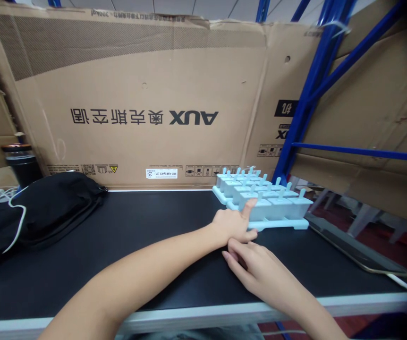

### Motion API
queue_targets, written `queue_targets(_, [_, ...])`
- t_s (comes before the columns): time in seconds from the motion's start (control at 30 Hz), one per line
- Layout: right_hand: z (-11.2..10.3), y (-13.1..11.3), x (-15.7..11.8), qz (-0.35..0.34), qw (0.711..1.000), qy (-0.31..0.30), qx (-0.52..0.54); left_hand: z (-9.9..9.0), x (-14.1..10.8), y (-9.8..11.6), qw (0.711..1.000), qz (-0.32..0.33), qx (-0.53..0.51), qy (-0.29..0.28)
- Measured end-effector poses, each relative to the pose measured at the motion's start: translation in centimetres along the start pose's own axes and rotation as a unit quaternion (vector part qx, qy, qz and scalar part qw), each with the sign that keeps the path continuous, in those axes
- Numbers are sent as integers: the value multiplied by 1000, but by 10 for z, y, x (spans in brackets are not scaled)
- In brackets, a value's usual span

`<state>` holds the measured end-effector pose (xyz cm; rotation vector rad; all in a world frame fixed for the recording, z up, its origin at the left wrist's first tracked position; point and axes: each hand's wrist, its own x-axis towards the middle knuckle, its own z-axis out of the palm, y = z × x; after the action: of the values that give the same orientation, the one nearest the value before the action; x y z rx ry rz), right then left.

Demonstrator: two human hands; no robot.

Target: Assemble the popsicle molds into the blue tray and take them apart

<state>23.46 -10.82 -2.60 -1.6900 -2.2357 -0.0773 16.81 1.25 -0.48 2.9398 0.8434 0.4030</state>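
Two light blue ice pop moulds with upright sticks stand at the back right of the black tabletop, the rear mould [226, 185] behind the front mould [281, 212]. My left hand [233, 224] is at the front mould's left end. Its index finger lies against the upper edge and its thumb is apart, low by the base; the other fingers are hidden. Just in front and below, my right hand [256, 267] hovers over the tabletop near my left wrist. Its fingers are loosely bent, thumb and index finger apart, with nothing seen in them.
A large cardboard box [143, 75] with upside-down printing stands behind the tabletop [147, 217]. On the left are a black bag [62, 203], a white cable [22, 222] and a dark bottle [22, 163]. A phone or tablet [355, 248] lies at the right edge, beside blue shelf posts [308, 94].
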Motion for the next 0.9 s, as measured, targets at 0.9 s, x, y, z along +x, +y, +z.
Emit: queue_targets(0.9, [-2, -3, 0, -34, 997, 58, -44, -37, -3, -1, 984, 26, 43, -173])
